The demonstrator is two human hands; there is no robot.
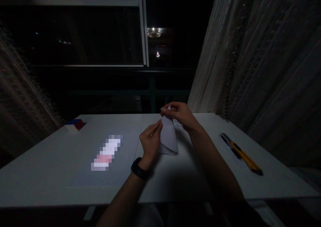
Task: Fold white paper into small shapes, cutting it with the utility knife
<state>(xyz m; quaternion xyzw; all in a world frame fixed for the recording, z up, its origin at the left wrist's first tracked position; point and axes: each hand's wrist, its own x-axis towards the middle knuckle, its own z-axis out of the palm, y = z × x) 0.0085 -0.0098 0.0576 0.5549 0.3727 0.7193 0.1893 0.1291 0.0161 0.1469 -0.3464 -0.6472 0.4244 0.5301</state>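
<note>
Between my two hands a folded sheet of white paper [169, 135] is held up above the table, its narrow tip at the top and a wider, open fold at the bottom. My left hand [151, 140], with a black band on the wrist, pinches the paper's left edge. Higher up, my right hand [179, 114] has its thumb and fingers closed around the tip. Small dark marks or scraps [178, 123] show behind the paper near my right wrist; what they are I cannot make out.
A lit phone-like screen [106, 153], blurred out, lies on a paper sheet [82, 176] at left. Farther back sits a blue, red and white block [74, 125]. On the right lie a yellow utility knife [247, 156] and a dark slim tool [230, 146]. Curtains [210, 53] flank the window.
</note>
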